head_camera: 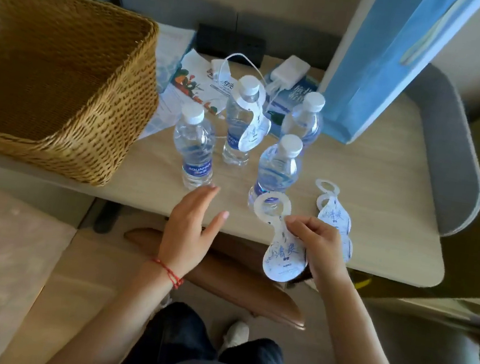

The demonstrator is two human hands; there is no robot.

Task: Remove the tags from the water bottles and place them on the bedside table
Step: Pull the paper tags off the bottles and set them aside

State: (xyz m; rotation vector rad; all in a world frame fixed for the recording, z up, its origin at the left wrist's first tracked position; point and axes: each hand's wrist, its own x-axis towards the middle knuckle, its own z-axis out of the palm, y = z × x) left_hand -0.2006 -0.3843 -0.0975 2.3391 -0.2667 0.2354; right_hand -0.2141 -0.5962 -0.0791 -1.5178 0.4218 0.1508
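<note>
**Third tag in hand; one bottle not yet stripped**

Step in hand: the right hand point(320, 246) pinches a freed tag point(280, 247) by its narrow waist, thumb and fingers curled round it, ring end pointing away from the person. The tag hangs over the near edge of the tabletop point(381, 199), not yet laid down. Two loose tags point(335, 211) lie flat on the tabletop just beyond and to the right of that hand, partly hidden by it.

Left hand point(192, 224): empty, fingers straight and spread, palm turned inward, hovering over the near edge. Its fingertips are close to the nearest bottle point(196, 146), though contact is not evident. A red cord circles the wrist.

Bottles: four stand upright beyond the hands. Three show bare necks. The far bottle point(240, 121), ahead of the left hand and behind the others, carries the last tag point(255, 123) looped under its cap.

Judgement: the task looks well advanced, perhaps three of four tags removed. The next move calls for setting the held tag down beside the two already there, then reaching past the front bottles to the far one, steadying it and lifting the ring over the cap without toppling its neighbours.

A basket point(64, 75) sits left of the left hand.
</note>
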